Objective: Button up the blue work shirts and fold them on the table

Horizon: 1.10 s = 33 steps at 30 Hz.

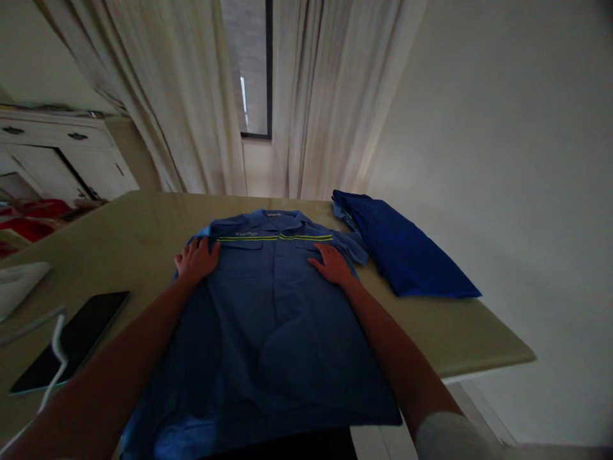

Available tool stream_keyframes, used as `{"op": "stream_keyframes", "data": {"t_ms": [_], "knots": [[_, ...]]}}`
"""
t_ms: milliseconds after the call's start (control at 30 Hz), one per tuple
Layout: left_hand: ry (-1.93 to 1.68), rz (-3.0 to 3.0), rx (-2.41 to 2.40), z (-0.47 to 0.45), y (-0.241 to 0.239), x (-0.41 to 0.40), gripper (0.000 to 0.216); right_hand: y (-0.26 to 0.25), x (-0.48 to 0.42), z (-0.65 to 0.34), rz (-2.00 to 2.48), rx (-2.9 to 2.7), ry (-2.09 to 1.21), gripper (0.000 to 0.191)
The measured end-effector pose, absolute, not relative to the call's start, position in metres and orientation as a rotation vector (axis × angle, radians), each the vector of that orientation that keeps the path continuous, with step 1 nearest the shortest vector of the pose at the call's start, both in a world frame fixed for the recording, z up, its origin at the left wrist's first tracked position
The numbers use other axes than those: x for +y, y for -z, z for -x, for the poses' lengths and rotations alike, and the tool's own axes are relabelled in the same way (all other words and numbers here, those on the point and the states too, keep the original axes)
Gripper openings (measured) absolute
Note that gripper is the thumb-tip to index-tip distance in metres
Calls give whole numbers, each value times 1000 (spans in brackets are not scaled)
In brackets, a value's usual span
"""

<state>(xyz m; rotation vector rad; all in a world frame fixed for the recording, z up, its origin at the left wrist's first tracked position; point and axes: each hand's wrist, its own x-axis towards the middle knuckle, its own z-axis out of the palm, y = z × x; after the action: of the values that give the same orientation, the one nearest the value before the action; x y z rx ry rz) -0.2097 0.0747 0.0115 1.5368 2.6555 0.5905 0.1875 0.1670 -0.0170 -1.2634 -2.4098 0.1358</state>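
Observation:
A blue short-sleeved work shirt (249, 306) lies front side up on the table, its collar at the far end and its hem hanging over the near edge. Yellow-green striping and pale lettering cross its chest. My left hand (197, 258) rests flat near the left sleeve, below the lettering, with fingers spread. On the other side, my right hand (331, 263) lies over the right chest pocket, fingers stretched out. Both palms touch the cloth without gripping it. The right sleeve reaches toward a darker blue garment.
The darker blue garment (402, 246) lies at the table's right edge, partly over another blue piece. A black tablet (79, 335) and a white cable (58, 338) are at left, near a white object (22, 284). Behind the tan table (158, 217) hang curtains (182, 96).

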Motion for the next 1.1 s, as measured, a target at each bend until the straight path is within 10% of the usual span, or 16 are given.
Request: {"op": "stream_keyframes", "data": {"t_ms": [500,867,1100], "knots": [[-432,-1601,2704,200,-13,58,66,15,168,-191,1316,-2421,-159,56],[-332,-2621,1423,74,-13,-145,72,6,156,-187,1285,-2385,-9,35],[-480,-2610,1561,51,-3,-175,19,-24,152,-142,1519,-2384,-42,29]]}}
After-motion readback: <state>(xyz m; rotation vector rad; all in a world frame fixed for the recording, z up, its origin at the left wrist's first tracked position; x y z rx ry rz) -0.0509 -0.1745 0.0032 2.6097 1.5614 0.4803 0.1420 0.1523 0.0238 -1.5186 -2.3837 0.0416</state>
